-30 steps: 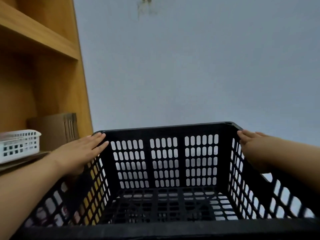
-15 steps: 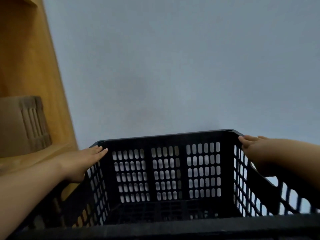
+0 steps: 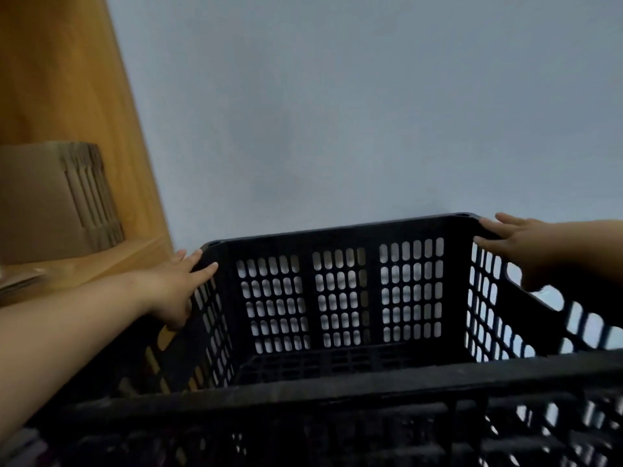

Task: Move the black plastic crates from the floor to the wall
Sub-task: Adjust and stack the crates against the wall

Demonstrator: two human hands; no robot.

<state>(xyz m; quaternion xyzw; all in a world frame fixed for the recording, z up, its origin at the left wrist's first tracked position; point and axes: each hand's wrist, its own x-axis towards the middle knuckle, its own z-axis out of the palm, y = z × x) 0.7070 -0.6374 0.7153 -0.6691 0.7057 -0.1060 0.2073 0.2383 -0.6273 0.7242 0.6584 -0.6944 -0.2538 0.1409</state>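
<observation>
black crate (image 3: 340, 291): rigid slotted plastic, rectangular | left hand (image 3: 175, 288) gripping its left wall, fingers spreading flat | right hand (image 3: 526, 251) clasping right rim | plain grey wall (image 3: 337, 112) facing

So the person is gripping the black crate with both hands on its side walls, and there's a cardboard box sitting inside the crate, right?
Not quite. The crate is empty; the head view shows its bare slotted bottom. The cardboard box sits on the wooden shelf to the left. Left hand and right hand do hold the side walls.
</observation>
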